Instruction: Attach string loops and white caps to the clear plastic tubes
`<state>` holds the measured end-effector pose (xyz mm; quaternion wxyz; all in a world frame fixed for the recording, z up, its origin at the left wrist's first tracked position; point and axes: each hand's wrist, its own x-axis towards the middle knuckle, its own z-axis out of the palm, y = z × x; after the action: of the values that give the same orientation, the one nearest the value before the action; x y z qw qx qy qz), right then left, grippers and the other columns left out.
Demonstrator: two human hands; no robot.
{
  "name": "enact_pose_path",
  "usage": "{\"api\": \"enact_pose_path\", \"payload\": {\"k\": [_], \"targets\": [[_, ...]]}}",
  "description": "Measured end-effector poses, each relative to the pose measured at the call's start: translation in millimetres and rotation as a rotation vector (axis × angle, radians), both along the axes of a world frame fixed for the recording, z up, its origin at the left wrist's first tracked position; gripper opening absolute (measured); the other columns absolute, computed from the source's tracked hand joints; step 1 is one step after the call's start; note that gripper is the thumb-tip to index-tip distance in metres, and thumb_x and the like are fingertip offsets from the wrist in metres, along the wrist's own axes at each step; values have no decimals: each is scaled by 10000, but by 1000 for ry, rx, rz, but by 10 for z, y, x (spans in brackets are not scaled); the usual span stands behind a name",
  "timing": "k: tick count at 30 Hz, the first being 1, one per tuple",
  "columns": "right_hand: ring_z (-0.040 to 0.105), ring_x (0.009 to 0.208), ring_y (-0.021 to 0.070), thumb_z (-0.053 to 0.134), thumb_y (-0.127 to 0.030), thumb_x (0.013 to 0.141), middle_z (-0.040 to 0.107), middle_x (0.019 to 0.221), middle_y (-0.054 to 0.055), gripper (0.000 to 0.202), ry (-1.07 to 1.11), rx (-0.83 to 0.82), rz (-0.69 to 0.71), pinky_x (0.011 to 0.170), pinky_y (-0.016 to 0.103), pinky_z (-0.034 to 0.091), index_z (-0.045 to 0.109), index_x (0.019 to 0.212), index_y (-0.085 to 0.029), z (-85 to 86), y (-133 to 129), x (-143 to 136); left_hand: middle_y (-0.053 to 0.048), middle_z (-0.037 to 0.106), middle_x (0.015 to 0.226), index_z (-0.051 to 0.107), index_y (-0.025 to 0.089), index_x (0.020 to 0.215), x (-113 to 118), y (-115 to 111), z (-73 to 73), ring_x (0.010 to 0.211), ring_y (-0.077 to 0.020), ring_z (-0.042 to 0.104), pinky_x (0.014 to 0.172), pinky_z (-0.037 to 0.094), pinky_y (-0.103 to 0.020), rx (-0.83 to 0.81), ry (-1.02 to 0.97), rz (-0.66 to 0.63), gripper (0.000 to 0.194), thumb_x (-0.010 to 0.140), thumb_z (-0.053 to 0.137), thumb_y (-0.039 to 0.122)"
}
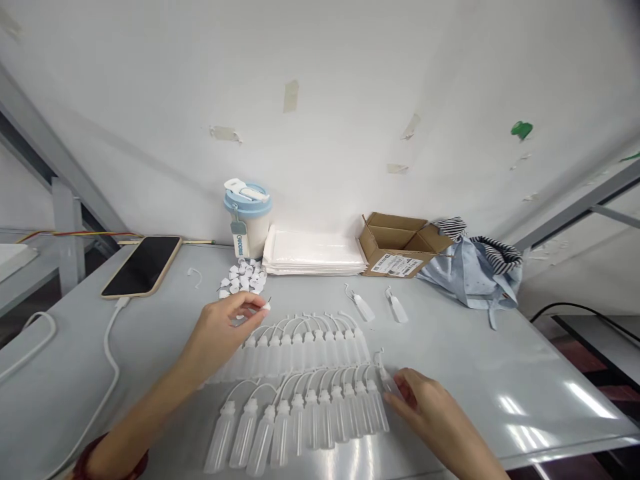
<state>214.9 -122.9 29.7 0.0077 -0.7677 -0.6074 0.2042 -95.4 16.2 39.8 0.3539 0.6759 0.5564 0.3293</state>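
Observation:
My left hand (217, 333) pinches a small white needle-tipped cap (267, 306) between thumb and fingertips, above the back row. My right hand (430, 407) is closed around a small clear squeeze bottle (387, 379) at the right end of the front row. Side by side lie two rows of such bottles, a back row (300, 350) and a front row (283, 433), each bottle with a thin strap at its neck. Behind my left hand is a pile of white caps (245, 275). Two more bottles, one (363, 307) beside another (399, 309), lie apart, with dark needle tips visible.
Along the wall stand a blue-lidded cup (257, 230), a stack of white packets (315, 252), an open cardboard box (400, 247) and a light blue cloth bag (465, 273). A phone (143, 267) with a white cable (111, 353) lies left, near a loose strap (196, 275).

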Motion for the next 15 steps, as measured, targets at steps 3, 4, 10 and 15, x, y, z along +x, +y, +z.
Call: {"api": "enact_pose_path", "payload": {"k": [3,4,10,15], "targets": [[572,588,192,491,-329,839,610,651,26,176,-5,79,-11,544,285,376,497,710,-208,85,61,2,-37,684,936,615,212,817,72,-72,24,891,-216,644,758,499,-295,-127,-205,-39,227,746,653,424],[565,579,189,481,-341,851,601,645,23,182,3,120,-11,535,282,376,510,731,-206,140,97,-17,-36,682,929,604,209,803,96,-92,27,888,-209,645,772,502,-295,-167,-271,-60,217,741,667,407],[538,655,154,435,-358,915,559,781,23,187,335,400,264,509,232,399,536,894,-202,445,583,-459,-13,669,841,577,204,815,191,-161,19,816,-165,638,733,510,-263,-341,-521,-202,187,730,709,308],[528,695,141,449,-280,926,563,800,19,136,639,490,494,606,243,435,552,919,-191,246,911,-832,-32,690,901,626,200,893,205,-178,50,891,-175,635,786,506,-253,-340,-627,-66,242,710,735,314]]}}
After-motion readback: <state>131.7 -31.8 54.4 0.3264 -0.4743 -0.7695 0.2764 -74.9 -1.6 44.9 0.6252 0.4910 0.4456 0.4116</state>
